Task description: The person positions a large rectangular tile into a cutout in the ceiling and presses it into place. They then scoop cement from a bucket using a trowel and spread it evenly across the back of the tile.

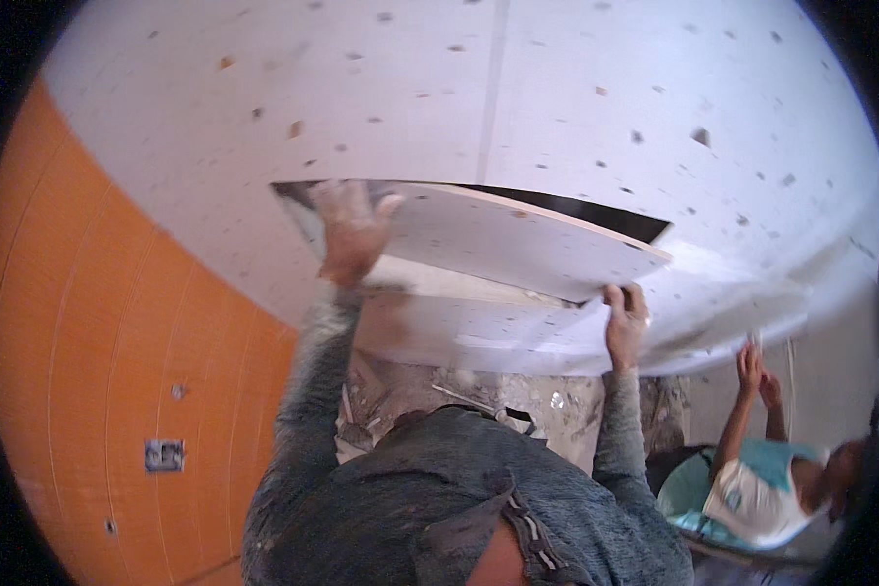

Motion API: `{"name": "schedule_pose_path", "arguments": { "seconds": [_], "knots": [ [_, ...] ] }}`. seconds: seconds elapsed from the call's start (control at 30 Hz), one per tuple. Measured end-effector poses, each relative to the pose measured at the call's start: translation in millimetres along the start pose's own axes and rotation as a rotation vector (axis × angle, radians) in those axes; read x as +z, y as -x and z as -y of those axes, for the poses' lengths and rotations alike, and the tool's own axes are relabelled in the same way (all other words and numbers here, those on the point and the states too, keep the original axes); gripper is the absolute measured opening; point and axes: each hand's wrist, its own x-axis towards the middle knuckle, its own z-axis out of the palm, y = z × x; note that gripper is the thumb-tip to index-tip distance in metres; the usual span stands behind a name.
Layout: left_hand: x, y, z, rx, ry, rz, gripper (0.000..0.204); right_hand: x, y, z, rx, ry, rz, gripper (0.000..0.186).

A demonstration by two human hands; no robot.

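Observation:
A white speckled slab [518, 239], like a tile, sits tilted within a long opening in a white speckled wall surface [557, 107]. My left hand [354, 230] is at the slab's left end. Its fingertips reach up to the dark upper edge of the opening, and its thumb stands apart along the slab. Part of its grip is hidden. My right hand [627, 317] pinches the slab's lower right corner between thumb and fingers. A dark gap [596, 213] shows above the slab, and a pale inner ledge [449, 283] below it.
An orange panelled wall [98, 342] rises at the left, with a square socket box [164, 455] in it. Rubble and debris [557, 400] cover the floor below. At the lower right a person in a teal and white top [762, 488] has both hands raised at another wall.

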Motion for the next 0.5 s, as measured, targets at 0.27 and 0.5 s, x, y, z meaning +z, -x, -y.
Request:
{"name": "schedule_pose_path", "arguments": {
  "seconds": [0.27,0.5],
  "knots": [
    [-15.0,-23.4,-9.3,-0.064,0.243,-0.128,0.080,8.7,-8.3,-11.4,-0.075,0.059,-0.055,0.017],
    [-6.0,-16.0,-2.6,-0.039,0.232,-0.258,0.078,9.2,-3.0,-2.6,-0.048,-0.006,-0.071,0.015]
  ]
}}
